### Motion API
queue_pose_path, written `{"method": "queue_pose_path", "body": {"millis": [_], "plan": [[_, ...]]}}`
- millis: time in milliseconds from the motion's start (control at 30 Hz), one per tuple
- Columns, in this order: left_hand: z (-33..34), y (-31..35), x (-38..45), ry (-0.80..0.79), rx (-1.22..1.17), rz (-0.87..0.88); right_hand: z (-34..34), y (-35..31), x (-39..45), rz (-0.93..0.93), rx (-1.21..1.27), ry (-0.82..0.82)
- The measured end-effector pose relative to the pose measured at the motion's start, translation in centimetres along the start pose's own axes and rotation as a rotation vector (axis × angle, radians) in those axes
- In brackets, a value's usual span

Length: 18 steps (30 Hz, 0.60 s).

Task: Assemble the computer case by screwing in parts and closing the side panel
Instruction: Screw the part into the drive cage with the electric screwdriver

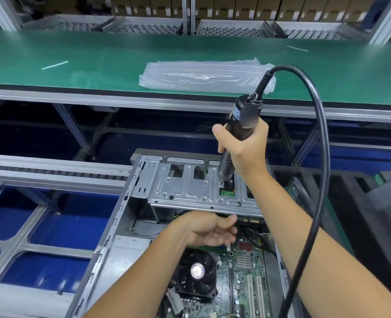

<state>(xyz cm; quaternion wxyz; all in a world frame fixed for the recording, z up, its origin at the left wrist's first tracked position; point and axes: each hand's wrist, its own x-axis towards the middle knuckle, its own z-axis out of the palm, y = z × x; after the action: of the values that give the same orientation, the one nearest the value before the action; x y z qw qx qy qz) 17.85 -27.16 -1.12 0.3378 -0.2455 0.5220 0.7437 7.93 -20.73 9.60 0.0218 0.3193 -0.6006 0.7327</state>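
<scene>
A screw-driving step is being carried out on the open computer case [121, 210], which is lying on its side near the viewer with the side panel off and the interior exposed. An electric screwdriver [238, 131] is being grasped by the right hand [242, 145], fingers wrapped round its dark body, and its tip is being held down onto the metal drive bracket [190, 191] at the far end of the case, beside a cut-out where a small green board is showing. Whether a screw is being seated under the tip cannot be told. The tool's black cable [320, 138] is being looped high over the right forearm.

The left hand [210, 230] is being held just below the bracket's near edge, over the motherboard [242, 271] and above the CPU fan [195, 271]; its fingers are loosely curled, and whether anything is being pinched in that grip cannot be told.

Judged from this, the task is being worked at its middle stage: parts are being fastened and the panel is not yet being fitted. The next move is being seen as calling for the bit to be kept square on the hole, the bracket steadied, and the cable kept clear.

On the green bench [75, 63] beyond, a clear plastic bag [203, 74] is lying.
</scene>
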Motion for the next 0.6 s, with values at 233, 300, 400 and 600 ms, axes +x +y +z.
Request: {"method": "queue_pose_path", "body": {"millis": [233,300,400,600], "plan": [[0.3,1.1,-3.4,-0.302,0.59,0.112,-4.5,-6.2,1.8,-0.186,0.197,0.091],[1.6,2.1,-3.9,-0.325,0.525,0.258,-7.5,-7.4,1.4,-0.172,0.222,0.169],[5.1,4.2,-3.1,-0.197,0.38,0.459,-12.8,-8.1,-0.5,-0.121,0.14,0.305],[14.8,6.8,2.5,0.0,0.65,0.587,-22.1,-6.5,-5.6,0.119,-0.085,0.48]]}}
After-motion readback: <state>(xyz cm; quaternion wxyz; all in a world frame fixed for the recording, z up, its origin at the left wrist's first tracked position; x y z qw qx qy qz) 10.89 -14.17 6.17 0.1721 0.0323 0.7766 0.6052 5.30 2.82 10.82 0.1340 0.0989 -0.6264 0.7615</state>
